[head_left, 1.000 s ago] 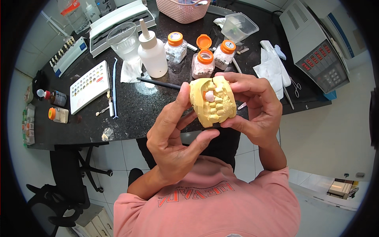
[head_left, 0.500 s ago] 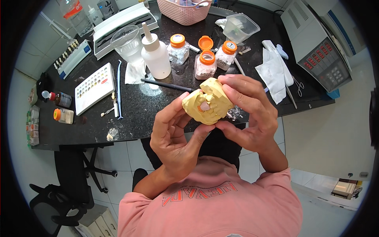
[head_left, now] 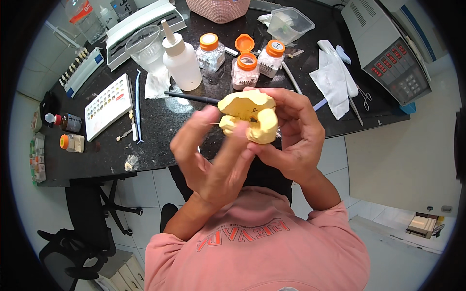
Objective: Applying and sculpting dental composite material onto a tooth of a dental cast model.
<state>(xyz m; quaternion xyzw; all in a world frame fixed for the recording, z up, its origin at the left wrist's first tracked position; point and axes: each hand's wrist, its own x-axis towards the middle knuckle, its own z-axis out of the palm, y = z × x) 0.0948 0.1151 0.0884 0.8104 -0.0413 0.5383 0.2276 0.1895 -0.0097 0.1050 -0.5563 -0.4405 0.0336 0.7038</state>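
A yellow plaster dental model [head_left: 264, 127] is held up over the near edge of the bench. My right hand [head_left: 298, 131] grips it from the right, with the thumb below and the fingers behind. Its broad smooth face is tilted up at the top, and a dark gap shows in its middle. My left hand [head_left: 208, 167] is at the model's left side, smeared by motion. One blurred fingertip lies over the model's front; whether the fingers hold anything cannot be made out. Behind the model, a black pen-like stick [head_left: 191, 97] lies on the bench.
On the black bench [head_left: 160, 123] stand a white squeeze bottle [head_left: 182, 68], a clear cup [head_left: 145, 48] and several orange-topped jars [head_left: 245, 72]. A palette [head_left: 109, 106] and blue-handled tool [head_left: 138, 106] lie left. Tissues [head_left: 330, 87], scissors [head_left: 365, 97] and a keypad machine [head_left: 393, 63] are right.
The model has been tilted, hiding the pale tooth and orange patch seen earlier. My left hand has shifted off its left edge, a finger now across its front. The whole view has moved slightly.
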